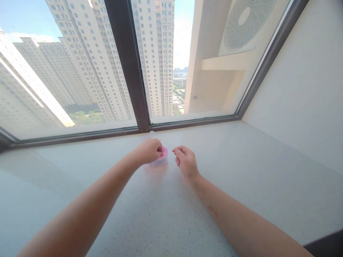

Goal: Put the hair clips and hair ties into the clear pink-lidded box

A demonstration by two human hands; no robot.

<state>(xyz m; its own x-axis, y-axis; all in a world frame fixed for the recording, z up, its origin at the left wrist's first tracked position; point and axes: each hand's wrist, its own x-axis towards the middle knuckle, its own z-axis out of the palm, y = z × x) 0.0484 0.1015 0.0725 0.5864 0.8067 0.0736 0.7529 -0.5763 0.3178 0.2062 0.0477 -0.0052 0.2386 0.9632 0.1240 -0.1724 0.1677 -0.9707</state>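
A small round translucent container with a pink rim (165, 153) stands on the pale speckled windowsill. Behind it a clear lid (152, 133) seems to stand raised, partly hidden. My left hand (150, 150) is over the container's left side, its fingers pinched together at the opening. Beside those fingertips shows a small dark loop (163, 151); whether they grip it is unclear. Just right of the container, apart from it, is my right hand (185, 159), with thumb and forefinger pinched. Anything between those fingers is too small to name.
The windowsill (171, 214) runs up to a dark window frame (143, 123) close behind the container. At the right rises a white wall (308, 92). Outside the glass are tall buildings and an air-conditioner fan (244, 16). A dark edge (328, 244) shows at the lower right.
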